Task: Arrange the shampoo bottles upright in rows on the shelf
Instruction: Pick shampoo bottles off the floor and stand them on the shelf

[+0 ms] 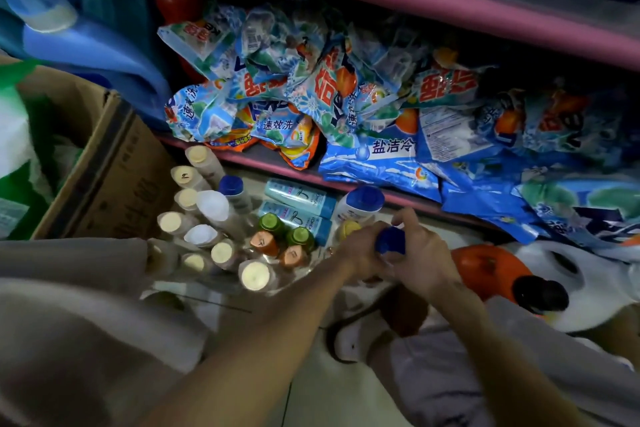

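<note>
Both hands meet low on the bottom shelf around a bottle with a blue cap (390, 240). My left hand (358, 251) wraps its body from the left, and my right hand (420, 253) grips it from the right with fingers over the cap. To the left stand several upright bottles with cream caps (255, 274), white caps (212, 204), green caps (270, 221) and copper caps (264, 242). Another blue-capped bottle (363, 202) stands behind my hands. Two light blue bottles (298, 195) lie on their sides at the back.
The pink shelf edge (398, 199) above carries a heap of blue washing-powder bags (381, 156). A cardboard box (114, 163) stands at the left. An orange bottle with a black cap (485, 269) and a white toilet-paper pack (568, 274) lie to the right.
</note>
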A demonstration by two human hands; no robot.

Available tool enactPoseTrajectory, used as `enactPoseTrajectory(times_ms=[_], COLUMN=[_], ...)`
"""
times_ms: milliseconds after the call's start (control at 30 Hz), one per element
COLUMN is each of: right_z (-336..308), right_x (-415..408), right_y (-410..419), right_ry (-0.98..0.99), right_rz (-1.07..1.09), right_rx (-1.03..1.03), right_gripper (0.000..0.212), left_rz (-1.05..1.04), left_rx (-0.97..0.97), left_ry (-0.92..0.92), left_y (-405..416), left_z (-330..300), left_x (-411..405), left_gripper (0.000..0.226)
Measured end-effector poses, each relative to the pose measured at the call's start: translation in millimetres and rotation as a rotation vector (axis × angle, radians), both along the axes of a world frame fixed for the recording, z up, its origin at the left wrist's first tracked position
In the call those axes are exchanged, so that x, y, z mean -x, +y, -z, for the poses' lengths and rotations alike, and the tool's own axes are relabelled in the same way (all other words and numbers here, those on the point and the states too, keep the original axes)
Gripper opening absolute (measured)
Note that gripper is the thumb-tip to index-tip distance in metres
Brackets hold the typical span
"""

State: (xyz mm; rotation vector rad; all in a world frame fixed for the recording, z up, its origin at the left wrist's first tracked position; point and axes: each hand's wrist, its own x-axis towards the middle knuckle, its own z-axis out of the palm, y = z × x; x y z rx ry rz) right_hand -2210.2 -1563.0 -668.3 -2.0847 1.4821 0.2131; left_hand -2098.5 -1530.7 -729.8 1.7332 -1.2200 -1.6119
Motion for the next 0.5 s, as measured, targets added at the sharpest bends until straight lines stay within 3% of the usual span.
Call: enactPoseTrajectory(times_ms=[100,133,200,267,367,433,500], right_z=[-25,-31,-40,-29,11,38,57], right_x=[7,9,8,7,-3,-13,-25], right_y=[-17,-25,-42,-58,-67,-62,-57], right_ry=[0.016,-0.066,-0.428,-0.629,-0.301,-0.200,-0.139], right_rz=[-0.084,-0.062,0.112,0.323,0.141,-0.062,-0.111], right_rx=[-0.056,-0.119,-0.287,-0.265,-0.009,-0.042,-0.077], right_gripper=[0.046,0.039,0.025,0.023,0.025,0.047,0.067], left_rz=[-0.098,-0.142,-0.266,-0.406,-0.578,-0.618,-0.652], left_rx=[0.047,0.066,0.070,0.055,0.039,0.068,0.080], left_ry=[0.046,0.042,0.081,0.153,0.262,0.278,0.241], left_y=[-3,-3,0,7,23,33,39], left_z=[7,7,1,-7,-19,-32,-46], left_x=[9,9,6,0,-18,-34,-52], left_gripper=[0.063,0.063,0.058,0.051,0.052,0.059,0.059])
